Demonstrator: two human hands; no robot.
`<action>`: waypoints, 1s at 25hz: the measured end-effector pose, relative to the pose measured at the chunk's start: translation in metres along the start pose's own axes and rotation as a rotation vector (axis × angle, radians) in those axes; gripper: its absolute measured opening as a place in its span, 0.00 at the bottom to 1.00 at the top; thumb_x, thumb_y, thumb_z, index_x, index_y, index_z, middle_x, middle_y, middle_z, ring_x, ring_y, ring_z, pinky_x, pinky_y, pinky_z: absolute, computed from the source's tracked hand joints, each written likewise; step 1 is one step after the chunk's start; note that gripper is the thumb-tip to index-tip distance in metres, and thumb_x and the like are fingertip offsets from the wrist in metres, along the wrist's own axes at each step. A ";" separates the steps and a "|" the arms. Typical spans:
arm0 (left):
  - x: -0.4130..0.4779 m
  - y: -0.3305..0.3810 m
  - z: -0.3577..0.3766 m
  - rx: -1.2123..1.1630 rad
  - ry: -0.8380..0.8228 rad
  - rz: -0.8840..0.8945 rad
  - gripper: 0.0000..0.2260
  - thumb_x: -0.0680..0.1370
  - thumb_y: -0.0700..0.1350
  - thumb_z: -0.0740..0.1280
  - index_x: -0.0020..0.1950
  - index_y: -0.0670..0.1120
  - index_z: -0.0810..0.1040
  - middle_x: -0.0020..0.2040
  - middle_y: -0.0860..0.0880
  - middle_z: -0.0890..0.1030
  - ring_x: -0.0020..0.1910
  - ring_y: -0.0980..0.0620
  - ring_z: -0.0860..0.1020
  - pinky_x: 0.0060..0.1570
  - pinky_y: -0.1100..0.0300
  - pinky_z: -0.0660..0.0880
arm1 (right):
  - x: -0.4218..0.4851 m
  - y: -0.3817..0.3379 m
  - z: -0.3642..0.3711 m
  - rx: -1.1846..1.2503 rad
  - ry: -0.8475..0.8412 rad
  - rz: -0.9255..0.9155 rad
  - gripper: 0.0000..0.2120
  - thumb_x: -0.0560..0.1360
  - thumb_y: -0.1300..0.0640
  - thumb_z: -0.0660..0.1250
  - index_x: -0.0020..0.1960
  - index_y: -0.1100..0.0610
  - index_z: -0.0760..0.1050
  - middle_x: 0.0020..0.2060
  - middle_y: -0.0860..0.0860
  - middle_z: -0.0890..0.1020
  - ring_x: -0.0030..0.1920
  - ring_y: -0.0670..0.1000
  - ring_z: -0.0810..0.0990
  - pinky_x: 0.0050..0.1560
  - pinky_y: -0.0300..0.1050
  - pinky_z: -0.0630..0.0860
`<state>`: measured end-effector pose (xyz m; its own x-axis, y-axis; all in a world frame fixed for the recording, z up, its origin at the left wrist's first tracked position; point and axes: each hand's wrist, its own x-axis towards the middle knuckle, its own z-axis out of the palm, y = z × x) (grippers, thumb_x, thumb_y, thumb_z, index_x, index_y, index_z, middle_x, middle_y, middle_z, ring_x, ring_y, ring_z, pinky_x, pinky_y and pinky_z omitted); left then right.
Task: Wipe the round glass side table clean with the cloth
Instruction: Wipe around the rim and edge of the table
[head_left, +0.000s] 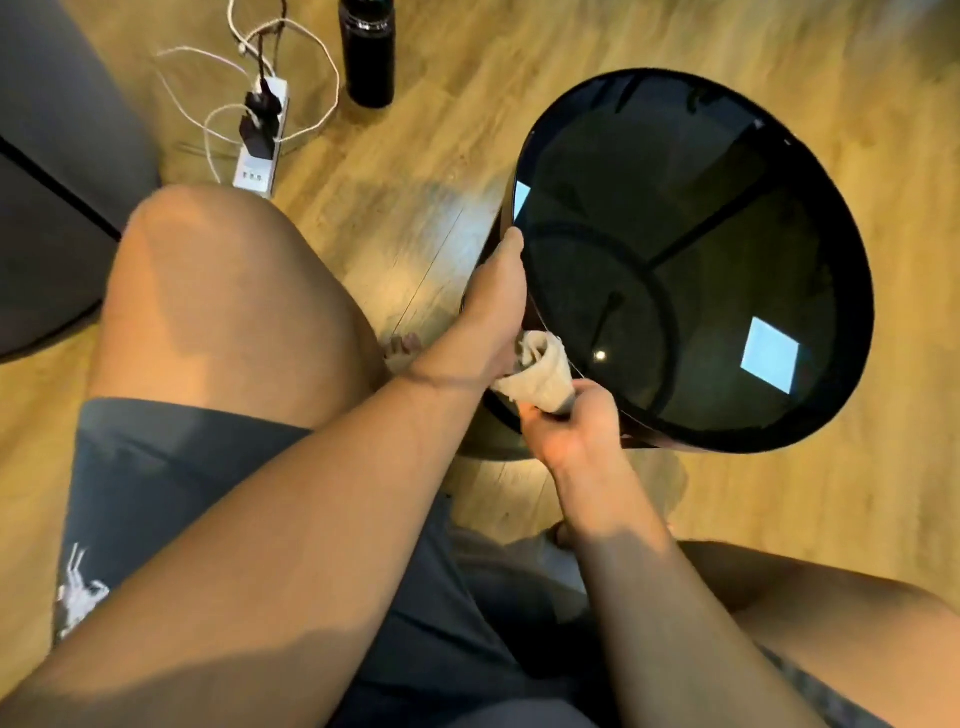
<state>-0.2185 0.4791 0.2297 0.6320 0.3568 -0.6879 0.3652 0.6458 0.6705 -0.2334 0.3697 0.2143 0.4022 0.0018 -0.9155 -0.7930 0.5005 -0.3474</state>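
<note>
Fingers (592, 400) of both hands bunch the cloth (540, 374) against the table's rim (524, 171).

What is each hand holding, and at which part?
Right hand grips the white cloth at its near end; left hand holds the round glass table's near-left rim.

We wear dark grey shorts (171, 467) with a white print (78, 592) at seven o'clock; arms and legs bare.

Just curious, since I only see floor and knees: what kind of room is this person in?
Probably a living room at home: wood-look floor, a grey sofa at the left, a power strip with chargers, and a round glass side table.
</note>
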 end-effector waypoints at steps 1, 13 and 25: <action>0.001 0.006 -0.001 0.011 0.028 0.010 0.25 0.81 0.59 0.56 0.69 0.44 0.74 0.60 0.48 0.77 0.53 0.51 0.74 0.41 0.61 0.69 | 0.002 0.006 0.015 0.040 -0.089 0.025 0.18 0.77 0.68 0.53 0.62 0.65 0.75 0.45 0.64 0.83 0.48 0.63 0.82 0.52 0.57 0.80; 0.021 -0.017 -0.001 -0.273 0.121 -0.138 0.24 0.83 0.58 0.52 0.68 0.45 0.75 0.68 0.47 0.78 0.70 0.47 0.73 0.71 0.49 0.66 | -0.026 -0.181 -0.118 -0.681 0.238 -0.899 0.15 0.73 0.67 0.59 0.46 0.47 0.75 0.49 0.49 0.79 0.40 0.47 0.81 0.39 0.44 0.77; 0.023 -0.014 -0.014 -0.344 0.481 -0.149 0.19 0.84 0.52 0.53 0.70 0.45 0.71 0.70 0.43 0.73 0.66 0.45 0.73 0.60 0.59 0.65 | 0.026 -0.076 0.080 -3.004 -1.095 -1.848 0.20 0.72 0.44 0.60 0.58 0.50 0.80 0.60 0.52 0.78 0.62 0.62 0.73 0.59 0.64 0.64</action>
<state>-0.2182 0.4879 0.2006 0.1826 0.4590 -0.8695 0.1331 0.8647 0.4844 -0.1260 0.4003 0.2335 -0.1378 0.8736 -0.4666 0.9413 0.2620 0.2127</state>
